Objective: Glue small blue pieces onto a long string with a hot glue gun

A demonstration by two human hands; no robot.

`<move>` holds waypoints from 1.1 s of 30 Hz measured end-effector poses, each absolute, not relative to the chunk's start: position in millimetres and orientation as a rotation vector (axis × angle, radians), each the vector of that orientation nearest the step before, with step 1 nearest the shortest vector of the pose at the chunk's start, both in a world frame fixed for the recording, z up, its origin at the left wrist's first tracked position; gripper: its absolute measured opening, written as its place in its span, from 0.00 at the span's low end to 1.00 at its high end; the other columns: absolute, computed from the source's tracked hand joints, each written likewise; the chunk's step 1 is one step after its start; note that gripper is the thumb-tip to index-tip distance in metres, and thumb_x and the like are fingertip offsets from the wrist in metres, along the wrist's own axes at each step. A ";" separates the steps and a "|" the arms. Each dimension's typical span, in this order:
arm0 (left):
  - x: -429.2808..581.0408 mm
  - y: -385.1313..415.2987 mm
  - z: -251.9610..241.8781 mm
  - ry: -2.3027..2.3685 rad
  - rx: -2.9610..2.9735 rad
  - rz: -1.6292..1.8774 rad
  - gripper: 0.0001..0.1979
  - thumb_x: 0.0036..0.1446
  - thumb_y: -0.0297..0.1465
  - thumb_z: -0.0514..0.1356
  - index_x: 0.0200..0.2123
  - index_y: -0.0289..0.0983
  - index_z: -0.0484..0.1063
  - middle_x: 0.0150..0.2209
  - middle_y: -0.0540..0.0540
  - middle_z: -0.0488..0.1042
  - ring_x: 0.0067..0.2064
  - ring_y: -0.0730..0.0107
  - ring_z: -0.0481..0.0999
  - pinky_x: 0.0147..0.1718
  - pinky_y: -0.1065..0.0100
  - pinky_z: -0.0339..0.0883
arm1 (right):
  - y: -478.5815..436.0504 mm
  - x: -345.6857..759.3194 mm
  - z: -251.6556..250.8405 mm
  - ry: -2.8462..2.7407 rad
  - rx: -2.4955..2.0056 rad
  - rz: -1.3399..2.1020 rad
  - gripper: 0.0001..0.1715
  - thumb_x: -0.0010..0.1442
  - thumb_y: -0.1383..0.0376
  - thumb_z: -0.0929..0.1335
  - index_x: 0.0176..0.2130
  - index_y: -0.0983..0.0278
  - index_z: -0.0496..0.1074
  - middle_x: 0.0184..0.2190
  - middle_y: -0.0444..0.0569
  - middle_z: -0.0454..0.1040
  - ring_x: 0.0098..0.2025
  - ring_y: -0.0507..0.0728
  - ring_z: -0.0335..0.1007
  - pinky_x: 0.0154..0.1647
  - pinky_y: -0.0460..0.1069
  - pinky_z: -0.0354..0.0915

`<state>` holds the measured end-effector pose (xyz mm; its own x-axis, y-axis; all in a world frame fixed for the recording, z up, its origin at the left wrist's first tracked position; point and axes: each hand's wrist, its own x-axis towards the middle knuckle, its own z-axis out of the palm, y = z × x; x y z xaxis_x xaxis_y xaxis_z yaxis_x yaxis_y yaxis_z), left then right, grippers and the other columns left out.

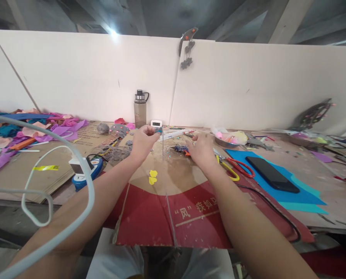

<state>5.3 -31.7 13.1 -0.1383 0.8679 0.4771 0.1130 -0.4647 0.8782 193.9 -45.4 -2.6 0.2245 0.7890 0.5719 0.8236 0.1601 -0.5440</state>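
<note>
My left hand (144, 142) is closed in a pinch on a small teal piece (159, 130), whose exact kind I cannot make out. A thin grey strand (163, 149) hangs straight down from beside the fingertips. Over the cardboard, my right hand (202, 149) has its fingers apart, right beside a dark blue glue gun (180, 148) with an orange trigger. Whether the thumb touches the glue gun is unclear. Nearer to me, two yellow heart-like cutouts (153, 177) lie on the red and tan cardboard (149, 213).
Yellow-handled scissors (229, 170) and red-handled scissors (242, 167) lie right of my right hand. Beyond them a black phone (273, 174) rests on blue sheets (306, 199). A bottle (140, 109) stands by the white panel. At left, a white cable (88, 193) loops across, near a blue power strip (87, 174).
</note>
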 end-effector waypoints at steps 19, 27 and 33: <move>6.4 -32.3 12.5 1.135 1.460 1.443 0.09 0.40 0.29 0.65 0.21 0.36 0.65 0.18 0.54 0.64 0.18 0.81 0.58 0.17 0.75 0.50 | -60.3 156.6 11.4 -1.734 -1.030 -0.088 0.07 0.60 0.67 0.62 0.30 0.62 0.66 0.32 0.49 0.69 0.36 0.56 0.64 0.39 0.51 0.59; 9.7 -39.0 17.3 1.038 1.480 1.446 0.10 0.41 0.26 0.64 0.22 0.37 0.62 0.14 0.54 0.66 0.14 0.79 0.62 0.14 0.75 0.55 | -51.7 151.3 17.5 -1.812 -1.185 -0.150 0.16 0.65 0.62 0.55 0.29 0.62 0.65 0.29 0.50 0.68 0.34 0.58 0.63 0.37 0.52 0.57; 8.4 -36.4 13.6 1.026 1.596 1.491 0.07 0.42 0.27 0.64 0.27 0.35 0.69 0.17 0.52 0.69 0.16 0.78 0.67 0.14 0.76 0.58 | -48.3 151.5 22.3 -1.822 -1.181 -0.029 0.20 0.65 0.58 0.55 0.25 0.61 0.62 0.24 0.47 0.66 0.29 0.56 0.61 0.34 0.50 0.55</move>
<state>8.4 -36.4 13.6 0.0176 0.9024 0.4304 0.0794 -0.4304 0.8991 151.5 -48.3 22.3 -0.1018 0.7033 0.7036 0.7254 0.5365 -0.4313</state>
